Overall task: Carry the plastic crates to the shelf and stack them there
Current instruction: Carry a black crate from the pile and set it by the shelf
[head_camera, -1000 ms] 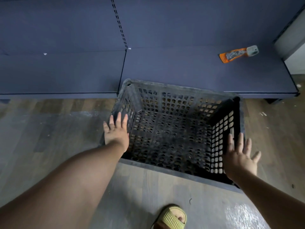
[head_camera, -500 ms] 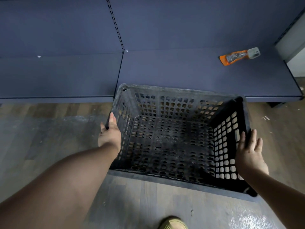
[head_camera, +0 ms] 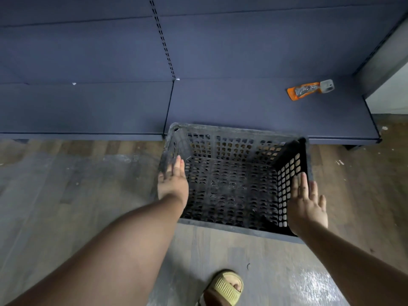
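Two empty hands, fingers [head_camera: 179,165] straight: left hand [head_camera: 173,185] and right hand [head_camera: 307,205] at crate [head_camera: 238,146] side walls.

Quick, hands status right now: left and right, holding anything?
Left hand: open, fingers straight, at the left wall of the crate; holds nothing.
Right hand: open, fingers straight, beside the crate's right wall; holds nothing.

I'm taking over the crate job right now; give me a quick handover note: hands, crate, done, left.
Left hand: open, fingers straight at the left wall of the crate.
Right hand: open, beside its right wall. Neither grips.
The crate: empty, on the floor at the front edge of the shelf.
Done: crate brought to the shelf.
Left: grip it, lift it onto the shelf, stack. An orange packet lies on the shelf's right part.
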